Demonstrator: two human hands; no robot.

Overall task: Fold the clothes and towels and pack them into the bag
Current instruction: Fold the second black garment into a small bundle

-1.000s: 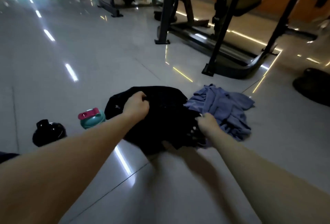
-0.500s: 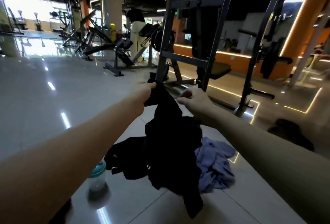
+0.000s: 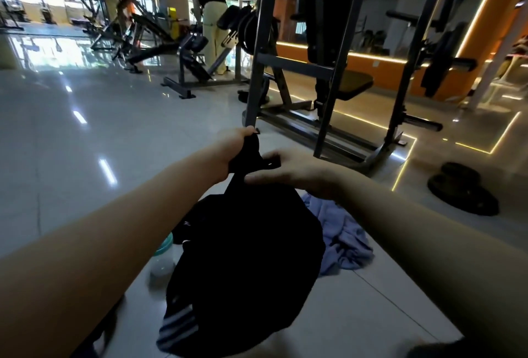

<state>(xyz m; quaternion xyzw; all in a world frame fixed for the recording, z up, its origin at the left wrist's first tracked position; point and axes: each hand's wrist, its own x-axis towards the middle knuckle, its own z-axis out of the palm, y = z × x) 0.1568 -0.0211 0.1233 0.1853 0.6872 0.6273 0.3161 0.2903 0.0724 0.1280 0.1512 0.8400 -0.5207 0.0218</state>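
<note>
Left hand is raised at arm's length, fist curled round the top edge of a black garment, knuckles up, forearm running straight out from lower left. The garment hangs in a loose bunch from that grip, clear of the floor as far as the frame shows. White stripes show at its low end near the bottom edge. Right hand sits just beside the left and slightly lower, palm turned left, with its fingers and thumb pinching the same top edge. The right arm comes in from lower right, elbow out of frame.

Handling: soft, light, limp knit with no stiffness, so it will sag and twist wherever it isn't held. Best hold is two points along one hem or the waistband, hands spread apart to pull it flat before any fold. The hands are too close together for that now.

Behind the left forearm a bottle with a teal lid stands on the floor. Right of the garment a blue cloth lies crumpled on the tiles, unfolded. Far right sits a dark heap, possibly the bag, too dim to say. A rack stands beyond.
</note>
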